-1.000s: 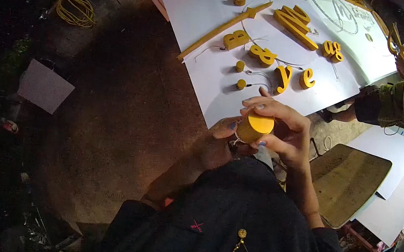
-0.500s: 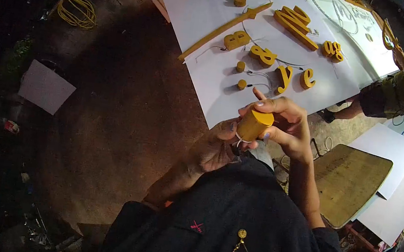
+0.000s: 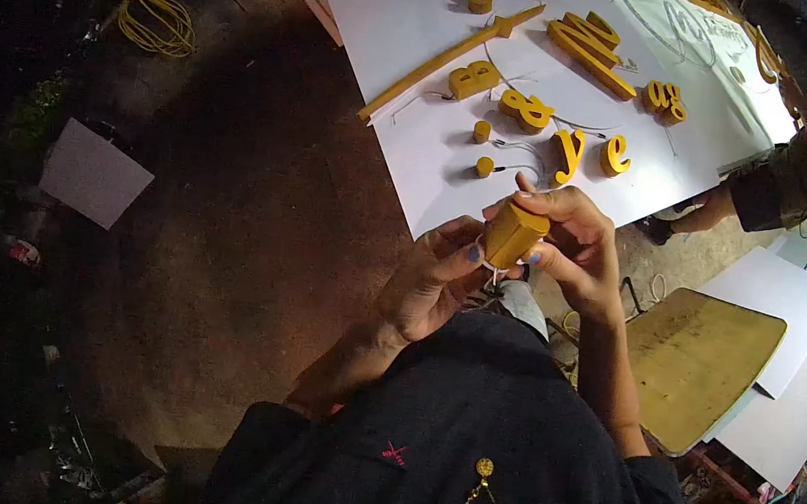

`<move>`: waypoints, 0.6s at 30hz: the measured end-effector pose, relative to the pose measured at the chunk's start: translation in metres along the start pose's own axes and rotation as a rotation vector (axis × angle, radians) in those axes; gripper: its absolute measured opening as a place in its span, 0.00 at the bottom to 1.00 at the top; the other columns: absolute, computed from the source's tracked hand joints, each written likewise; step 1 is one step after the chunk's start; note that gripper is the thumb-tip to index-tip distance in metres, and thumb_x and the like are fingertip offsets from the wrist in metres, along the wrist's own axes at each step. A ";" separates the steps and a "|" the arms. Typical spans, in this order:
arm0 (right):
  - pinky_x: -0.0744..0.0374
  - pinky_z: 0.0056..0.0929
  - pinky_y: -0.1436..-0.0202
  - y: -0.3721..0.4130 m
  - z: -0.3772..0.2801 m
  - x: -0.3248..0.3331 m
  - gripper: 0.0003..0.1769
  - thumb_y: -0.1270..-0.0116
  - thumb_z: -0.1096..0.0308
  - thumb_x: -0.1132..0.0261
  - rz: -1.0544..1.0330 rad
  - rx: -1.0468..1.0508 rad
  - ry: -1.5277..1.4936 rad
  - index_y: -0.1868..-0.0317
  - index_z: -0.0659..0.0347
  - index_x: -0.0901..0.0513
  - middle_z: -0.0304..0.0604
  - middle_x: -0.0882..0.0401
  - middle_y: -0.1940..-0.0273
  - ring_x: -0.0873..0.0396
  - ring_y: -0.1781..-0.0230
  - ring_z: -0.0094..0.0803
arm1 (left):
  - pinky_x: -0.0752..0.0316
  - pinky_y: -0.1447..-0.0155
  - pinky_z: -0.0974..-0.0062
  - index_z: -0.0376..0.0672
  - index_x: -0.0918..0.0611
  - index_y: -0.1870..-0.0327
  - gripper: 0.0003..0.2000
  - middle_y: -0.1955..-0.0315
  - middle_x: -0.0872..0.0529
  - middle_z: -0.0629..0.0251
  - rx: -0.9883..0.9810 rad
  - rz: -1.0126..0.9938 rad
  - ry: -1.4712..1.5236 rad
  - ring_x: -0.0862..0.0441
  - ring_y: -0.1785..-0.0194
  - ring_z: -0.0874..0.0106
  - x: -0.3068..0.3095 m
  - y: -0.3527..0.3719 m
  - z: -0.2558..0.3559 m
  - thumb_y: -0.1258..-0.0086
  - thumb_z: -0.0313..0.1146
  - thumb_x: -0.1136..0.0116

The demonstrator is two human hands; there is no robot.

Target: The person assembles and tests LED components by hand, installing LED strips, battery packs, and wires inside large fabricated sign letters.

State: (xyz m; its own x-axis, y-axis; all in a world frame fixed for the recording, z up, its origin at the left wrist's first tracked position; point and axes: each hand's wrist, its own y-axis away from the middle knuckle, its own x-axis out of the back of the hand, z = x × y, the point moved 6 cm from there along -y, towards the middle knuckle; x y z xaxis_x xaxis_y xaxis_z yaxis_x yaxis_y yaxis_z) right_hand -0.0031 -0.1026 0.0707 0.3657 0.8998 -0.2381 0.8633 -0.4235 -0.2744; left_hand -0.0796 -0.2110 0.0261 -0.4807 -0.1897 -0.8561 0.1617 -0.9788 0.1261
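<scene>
Both of my hands hold a short yellow-gold channel-letter piece (image 3: 514, 236) in front of my chest. It has a rounded shape with a flat top, a pale lower edge and a wire hanging beneath. My left hand (image 3: 430, 281) is closed on its lower left side, thumb against the wall. My right hand (image 3: 580, 254) grips from the right, fingers over the top and thumb near the lower edge. Just beyond, two small yellow cylinders (image 3: 484, 166) with wires lie on the white table (image 3: 413, 178), near a yellow letter y (image 3: 567, 155).
More yellow pieces lie on the table: an e (image 3: 615, 156), an ampersand (image 3: 526, 111), a B (image 3: 473, 80) and a long bar (image 3: 448, 56). Another person (image 3: 805, 185) stands at the right edge. A chair (image 3: 701, 369) is right; coiled yellow cable (image 3: 157, 22) lies left.
The yellow piece has turned and tilted in my hands, so more of its side wall shows. My left fingers have shifted up slightly. The other person's arm has moved down.
</scene>
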 end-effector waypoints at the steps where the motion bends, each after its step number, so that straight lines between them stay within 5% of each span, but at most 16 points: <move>1: 0.41 0.39 0.31 0.000 -0.002 0.000 0.23 0.43 0.71 0.31 -0.014 0.024 0.042 0.47 0.69 0.24 0.44 0.24 0.51 0.26 0.46 0.31 | 0.21 0.46 0.74 0.36 0.29 0.42 0.22 0.51 0.21 0.55 0.002 -0.003 -0.002 0.18 0.51 0.66 0.000 0.000 -0.001 0.34 0.35 0.41; 7: 0.41 0.39 0.32 0.008 -0.005 0.004 0.24 0.45 0.71 0.30 -0.041 0.072 0.094 0.47 0.68 0.24 0.46 0.24 0.50 0.29 0.42 0.33 | 0.23 0.44 0.71 0.36 0.25 0.47 0.19 0.51 0.21 0.56 -0.098 0.047 -0.107 0.19 0.52 0.68 0.002 -0.001 0.004 0.40 0.29 0.36; 10: 0.40 0.37 0.33 0.005 -0.020 -0.006 0.24 0.44 0.70 0.30 -0.024 0.067 0.023 0.47 0.68 0.24 0.47 0.24 0.49 0.31 0.41 0.34 | 0.23 0.42 0.71 0.36 0.25 0.52 0.18 0.51 0.22 0.56 -0.124 0.017 -0.204 0.21 0.48 0.69 -0.003 -0.003 0.011 0.43 0.18 0.37; 12: 0.39 0.36 0.34 0.004 -0.027 -0.005 0.25 0.44 0.69 0.31 -0.027 0.141 0.093 0.47 0.68 0.24 0.47 0.25 0.48 0.31 0.41 0.34 | 0.23 0.42 0.72 0.36 0.25 0.52 0.19 0.52 0.22 0.56 -0.430 -0.032 -0.514 0.21 0.49 0.70 -0.011 -0.003 0.026 0.46 0.16 0.35; 14: 0.37 0.35 0.35 0.004 -0.033 -0.006 0.25 0.44 0.68 0.31 -0.034 0.216 0.163 0.46 0.67 0.25 0.48 0.25 0.48 0.32 0.41 0.34 | 0.23 0.44 0.72 0.36 0.24 0.53 0.20 0.52 0.22 0.56 -0.529 -0.012 -0.615 0.21 0.49 0.70 -0.014 -0.002 0.032 0.47 0.16 0.34; 18: 0.32 0.31 0.39 0.011 -0.025 -0.003 0.26 0.43 0.67 0.31 0.113 -0.005 0.144 0.45 0.68 0.26 0.47 0.25 0.48 0.28 0.45 0.31 | 0.21 0.47 0.74 0.34 0.24 0.55 0.19 0.52 0.22 0.55 -0.765 0.063 -1.025 0.21 0.50 0.70 -0.022 0.006 0.041 0.49 0.16 0.33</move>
State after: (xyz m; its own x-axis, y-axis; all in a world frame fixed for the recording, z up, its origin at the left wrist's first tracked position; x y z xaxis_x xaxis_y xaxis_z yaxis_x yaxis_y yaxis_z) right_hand 0.0142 -0.1079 0.0915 0.5061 0.8524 -0.1314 0.8155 -0.5225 -0.2491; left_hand -0.1032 -0.2159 0.0662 -0.8402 -0.5408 -0.0403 0.4964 -0.7371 -0.4587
